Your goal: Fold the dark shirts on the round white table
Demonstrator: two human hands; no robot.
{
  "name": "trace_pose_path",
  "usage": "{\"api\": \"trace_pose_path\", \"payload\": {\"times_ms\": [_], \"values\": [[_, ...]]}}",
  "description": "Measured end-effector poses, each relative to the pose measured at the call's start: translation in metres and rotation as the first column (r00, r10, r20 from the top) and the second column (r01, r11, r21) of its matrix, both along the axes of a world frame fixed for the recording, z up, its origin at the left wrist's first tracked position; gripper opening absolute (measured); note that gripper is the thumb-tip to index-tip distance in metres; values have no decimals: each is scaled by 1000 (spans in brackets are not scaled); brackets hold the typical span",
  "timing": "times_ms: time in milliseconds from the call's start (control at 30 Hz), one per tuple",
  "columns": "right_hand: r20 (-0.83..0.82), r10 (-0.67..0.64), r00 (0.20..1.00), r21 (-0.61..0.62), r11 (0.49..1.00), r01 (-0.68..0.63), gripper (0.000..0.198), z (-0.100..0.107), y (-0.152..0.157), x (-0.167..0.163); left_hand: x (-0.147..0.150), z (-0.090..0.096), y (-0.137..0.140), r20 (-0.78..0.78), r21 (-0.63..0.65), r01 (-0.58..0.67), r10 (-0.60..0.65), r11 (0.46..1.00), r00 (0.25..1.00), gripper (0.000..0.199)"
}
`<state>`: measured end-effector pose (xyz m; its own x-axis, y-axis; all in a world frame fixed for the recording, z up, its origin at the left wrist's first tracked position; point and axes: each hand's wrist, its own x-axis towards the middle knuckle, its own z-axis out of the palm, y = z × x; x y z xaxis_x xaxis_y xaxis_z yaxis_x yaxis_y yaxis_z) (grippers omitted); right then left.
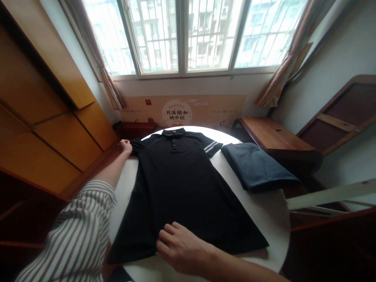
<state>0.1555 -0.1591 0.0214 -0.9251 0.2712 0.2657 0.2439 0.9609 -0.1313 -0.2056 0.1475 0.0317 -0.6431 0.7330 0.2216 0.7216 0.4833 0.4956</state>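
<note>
A black short-sleeved polo shirt (182, 184) lies spread on a round white table (274, 219), its collar toward the window and its hem toward me. Two pale stripes cross the sleeve on the right. At the left sleeve my left hand (125, 146) is closed, the fingers pinched at the sleeve's edge. My right hand (182, 246) is curled over the bottom hem, left of its middle, gripping the cloth. Its fingertips are partly hidden. A folded dark blue garment (258, 166) rests on the table to the right of the shirt.
Wooden cabinets (58, 145) line the left side. Beyond the table's right side stand a low wooden table (279, 135) and a leaning brown panel (340, 113). A printed banner (205, 109) runs below the barred window (182, 35). A pale wooden bar (331, 194) juts in at right.
</note>
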Motion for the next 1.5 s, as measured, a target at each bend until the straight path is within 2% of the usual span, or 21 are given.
{"api": "trace_pose_path", "payload": {"times_ms": [100, 167, 267, 300, 333, 367, 400, 433, 467, 500, 533, 600, 700, 800, 900, 1033, 1200, 1300, 1400, 1433, 1500], "values": [[-92, -277, 956, -83, 959, 270, 22, 25, 20, 30, 23, 15, 2, -79, 35, 110, -107, 993, 991, 35], [-111, -542, 833, -108, 840, 532, 26, 35, 36, 64, 49, 23, -9, -183, 52, 321, -307, 946, 934, 33], [-18, -804, 594, -60, 594, 802, 29, 31, 48, 126, 93, 30, -58, -267, 7, 627, -603, 779, 752, 23], [7, -839, 544, -45, 544, 838, 28, 25, 47, 145, 105, 31, -85, -262, -9, 700, -677, 714, 687, 19], [15, -853, 521, -38, 521, 853, 26, 18, 43, 163, 116, 32, -115, -234, -45, 784, -770, 619, 594, 21], [5, -846, 532, -40, 532, 846, 24, 12, 37, 179, 125, 32, -148, -182, -98, 869, -868, 484, 463, 25], [-12, -818, 575, -48, 575, 817, 22, 5, 29, 192, 131, 32, -181, -107, -175, 935, -950, 308, 293, 28], [-31, -772, 635, -55, 635, 770, 22, 0, 20, 203, 134, 31, -214, -51, -224, 960, -986, 167, 160, 29], [-45, -714, 699, -59, 700, 712, 27, -4, 10, 211, 135, 30, -245, 4, -260, 964, -998, 58, 61, 29], [-49, -653, 756, -58, 757, 650, 36, -6, 1, 217, 135, 27, -272, 15, -266, 964, -1000, -5, -2, 34], [-45, -594, 803, -48, 804, 592, 45, -9, -7, 220, 133, 24, -294, -3, -275, 961, -1000, -11, -12, 41], [-32, -512, 858, -5, 859, 512, 53, -12, -19, 222, 127, 13, -326, -96, -265, 962, -994, 68, 44, 47], [-56, -450, 891, 59, 890, 453, 36, -17, -22, 218, 115, -5, -348, -224, -222, 957, -965, 189, 138, 41], [-121, -432, 894, 52, 897, 440, 31, -17, -18, 209, 111, -16, -356, -248, -186, 958, -954, 220, 171, 45], [-151, -472, 868, -5, 879, 477, 24, -11, -16, 200, 113, -18, -358, -225, -129, 966, -956, 223, 190, 35], [-139, -476, 868, 18, 875, 483, 17, -6, -20, 191, 113, -14, -355, -164, -65, 987, -977, 148, 136, 36], [-74, -439, 895, 0, 898, 440, 21, -8, -24, 179, 110, -12, -350, -84, -53, 981, -979, 188, 183, 20], [-37, -415, 909, -22, 910, 414, 24, -8, -22, 163, 108, -20, -350, -114, -51, 986, -981, 161, 154, 24], [-4, -368, 930, -43, 929, 368, 14, -7, -18, 143, 108, -27, -351, -126, -28, 990, -983, 139, 134, 33], [6, -353, 935, -48, 934, 353, 11, -7, -16, 136, 108, -27, -351, -127, -6, 989, -981, 148, 146, 33], [18, -337, 941, -54, 940, 337, 12, -5, -13, 124, 111, -27, -352, -120, 59, 972, -965, 229, 235, 28]]}}
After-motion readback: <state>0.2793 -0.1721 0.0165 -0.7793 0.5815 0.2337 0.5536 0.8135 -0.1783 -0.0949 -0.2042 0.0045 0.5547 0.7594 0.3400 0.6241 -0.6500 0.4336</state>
